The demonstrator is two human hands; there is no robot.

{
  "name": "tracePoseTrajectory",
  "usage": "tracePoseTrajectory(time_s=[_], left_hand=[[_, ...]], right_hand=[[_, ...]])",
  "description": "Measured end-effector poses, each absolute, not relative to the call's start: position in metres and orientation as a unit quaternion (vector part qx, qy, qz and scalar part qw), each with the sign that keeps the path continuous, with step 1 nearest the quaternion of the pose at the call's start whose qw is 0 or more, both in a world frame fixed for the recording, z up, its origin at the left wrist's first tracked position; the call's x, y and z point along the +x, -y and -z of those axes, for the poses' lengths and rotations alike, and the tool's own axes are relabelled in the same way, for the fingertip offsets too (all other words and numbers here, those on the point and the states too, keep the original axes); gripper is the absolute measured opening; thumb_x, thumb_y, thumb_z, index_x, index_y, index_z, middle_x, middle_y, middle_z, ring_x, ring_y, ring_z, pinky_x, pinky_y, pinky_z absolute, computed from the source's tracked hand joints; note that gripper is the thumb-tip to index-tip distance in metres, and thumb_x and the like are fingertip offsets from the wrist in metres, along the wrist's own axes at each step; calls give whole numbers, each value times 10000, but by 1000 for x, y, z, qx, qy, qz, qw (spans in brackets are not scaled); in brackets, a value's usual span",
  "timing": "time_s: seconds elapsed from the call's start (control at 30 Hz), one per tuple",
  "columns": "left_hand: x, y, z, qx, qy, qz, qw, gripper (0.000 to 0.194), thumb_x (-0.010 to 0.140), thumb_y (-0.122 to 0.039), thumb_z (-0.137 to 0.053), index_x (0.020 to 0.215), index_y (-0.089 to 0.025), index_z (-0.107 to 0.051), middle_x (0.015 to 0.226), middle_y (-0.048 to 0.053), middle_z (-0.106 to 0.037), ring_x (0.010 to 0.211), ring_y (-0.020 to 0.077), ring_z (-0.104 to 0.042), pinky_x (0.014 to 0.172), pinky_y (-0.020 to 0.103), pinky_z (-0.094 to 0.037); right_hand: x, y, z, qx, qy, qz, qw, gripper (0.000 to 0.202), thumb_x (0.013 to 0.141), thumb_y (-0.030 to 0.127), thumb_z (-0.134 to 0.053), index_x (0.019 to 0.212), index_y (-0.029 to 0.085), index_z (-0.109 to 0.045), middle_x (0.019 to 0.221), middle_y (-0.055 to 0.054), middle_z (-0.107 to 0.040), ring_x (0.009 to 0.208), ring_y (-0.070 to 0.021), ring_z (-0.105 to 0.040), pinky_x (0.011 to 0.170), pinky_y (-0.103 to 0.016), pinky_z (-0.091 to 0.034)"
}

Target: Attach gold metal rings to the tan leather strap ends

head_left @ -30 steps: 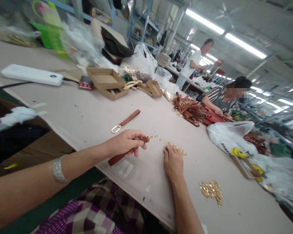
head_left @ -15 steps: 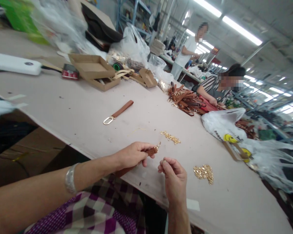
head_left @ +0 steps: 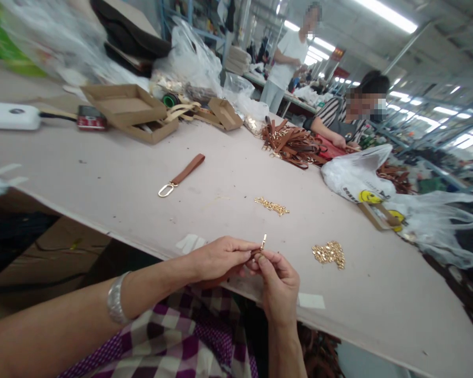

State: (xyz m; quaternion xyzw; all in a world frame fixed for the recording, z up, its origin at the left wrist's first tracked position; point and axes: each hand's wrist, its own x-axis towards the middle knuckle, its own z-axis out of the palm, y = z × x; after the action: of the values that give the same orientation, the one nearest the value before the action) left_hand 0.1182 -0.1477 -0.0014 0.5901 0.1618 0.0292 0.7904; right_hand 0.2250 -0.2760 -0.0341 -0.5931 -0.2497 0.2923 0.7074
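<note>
My left hand (head_left: pixel 224 257) is closed on a brown leather strap (head_left: pixel 255 254), with a small gold clasp (head_left: pixel 264 241) standing up at its end. Against the strap's end, my right hand (head_left: pixel 279 278) pinches with thumb and fingers; whatever is between them is too small to make out. Beyond the hands lies a small pile of gold hardware (head_left: pixel 271 206), and to the right a second pile of gold pieces (head_left: pixel 329 254). A finished-looking brown strap (head_left: pixel 188 169) with an oval gold ring (head_left: pixel 166 190) rests farther left on the table (head_left: pixel 220 184).
Open cardboard boxes (head_left: pixel 126 107) and plastic bags stand along the back. A heap of brown straps (head_left: pixel 291 144) lies near a seated person (head_left: pixel 339 118); another person (head_left: pixel 286 58) stands behind. White plastic bags (head_left: pixel 358 173) are at the right.
My right hand has moved left and up to meet the strap's end beside my left hand. The gold clasp now points upward. The whole view has shifted slightly.
</note>
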Motion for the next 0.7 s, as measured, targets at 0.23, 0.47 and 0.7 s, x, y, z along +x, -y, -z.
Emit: tracePoseTrajectory(time_s=[0.23, 0.47, 0.7], left_hand=[[116, 145, -6, 582, -196, -57, 787, 501, 764, -185, -622, 1264, -196, -626, 935, 34, -714, 729, 113, -599, 700, 231, -455], [118, 150, 4, 695, -233, -119, 670, 558, 769, -164, -583, 1320, -184, -499, 902, 20, -714, 783, 158, -647, 730, 263, -482], [118, 157, 1, 667, -172, -101, 718, 199, 862, -255, -520, 999, -168, -636, 917, 38, -722, 813, 160, -665, 764, 264, -509]], right_hand=[[223, 283, 40, -573, 219, -319, 722, 170, 776, 305, -747, 885, 182, -703, 720, 0, -699, 631, -125, -623, 633, -263, -506], [222, 281, 41, -571, 190, -322, 731, 196, 756, 300, -768, 893, 181, -696, 753, -5, -714, 653, -136, -655, 657, -282, -535], [222, 276, 42, -583, 215, -317, 716, 184, 752, 322, -761, 853, 175, -714, 699, 4, -686, 623, -130, -624, 641, -287, -537]])
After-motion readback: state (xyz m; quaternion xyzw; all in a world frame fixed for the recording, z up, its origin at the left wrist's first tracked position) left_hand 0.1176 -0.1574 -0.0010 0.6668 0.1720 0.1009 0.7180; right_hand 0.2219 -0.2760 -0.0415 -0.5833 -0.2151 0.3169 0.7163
